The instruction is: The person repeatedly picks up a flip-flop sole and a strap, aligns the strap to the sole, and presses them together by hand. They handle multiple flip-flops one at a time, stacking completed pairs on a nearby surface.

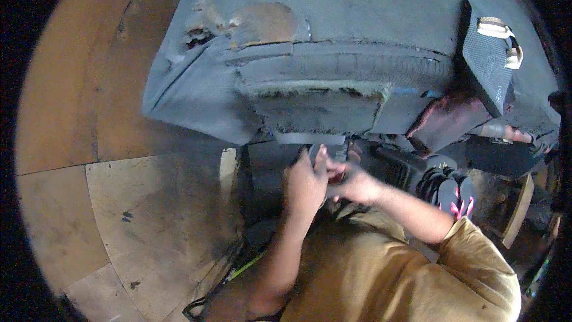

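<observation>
Just below the near edge of a worn, grey-covered bench [333, 18], my two hands come together in front of my body. My left hand [305, 180] is closed, with its thumb and fingers pointing toward the bench edge. Against it sits my right hand [356, 185], its fingers curled in and smeared by motion. A small dark thing with a hint of red shows between them, too blurred and covered to name. Closest to my right hand is a stack of black flip-flops [447, 188] with pink straps.
On the bench's right side lies a dark textured flap [485, 59] with pale straps [497, 28] on it. A dark reddish cloth [447, 120] hangs over the front edge there. Brown, stained boards [161, 214] cover the floor at left. A wooden bar [518, 211] stands at right.
</observation>
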A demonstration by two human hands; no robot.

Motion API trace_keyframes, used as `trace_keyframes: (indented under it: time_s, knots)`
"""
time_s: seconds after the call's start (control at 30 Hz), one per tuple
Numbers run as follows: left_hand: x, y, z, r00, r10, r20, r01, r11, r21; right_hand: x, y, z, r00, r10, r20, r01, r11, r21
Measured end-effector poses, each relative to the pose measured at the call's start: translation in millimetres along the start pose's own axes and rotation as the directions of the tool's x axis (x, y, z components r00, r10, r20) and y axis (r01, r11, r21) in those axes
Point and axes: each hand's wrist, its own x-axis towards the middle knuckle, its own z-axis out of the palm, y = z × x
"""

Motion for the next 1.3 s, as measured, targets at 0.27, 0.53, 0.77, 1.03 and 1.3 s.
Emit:
trace_keyframes:
  time_s: [0.27,0.53,0.77,1.03,1.3]
  knots:
    - [-45.4,-16.7,15.7,0.99,0.018,-0.139,-0.12,0.624,-0.772,-7.2,17.4,1.4,0.734,-0.664,-0.144,0.11,0.324,-0.94]
    - [-29.4,-11.5,-2.2,0.956,0.093,-0.278,-0.198,0.904,-0.378,16.0,22.1,9.9,0.604,-0.794,-0.069,0.368,0.354,-0.86]
    - [-34.9,-0.6,-39.9,0.973,0.123,-0.196,-0.165,0.962,-0.219,-16.9,-9.2,33.9,0.94,-0.342,-0.001,0.339,0.931,-0.136]
    - [-31.2,6.1,-76.0,0.995,0.101,0.015,-0.09,0.937,-0.337,-28.8,-43.5,31.3,0.97,-0.067,0.235,-0.028,0.925,0.379]
    - [20.3,-22.6,-22.8,0.989,0.124,0.074,-0.077,0.885,-0.459,-5.3,-41.0,1.7,0.983,0.159,0.094,-0.185,0.869,0.459]
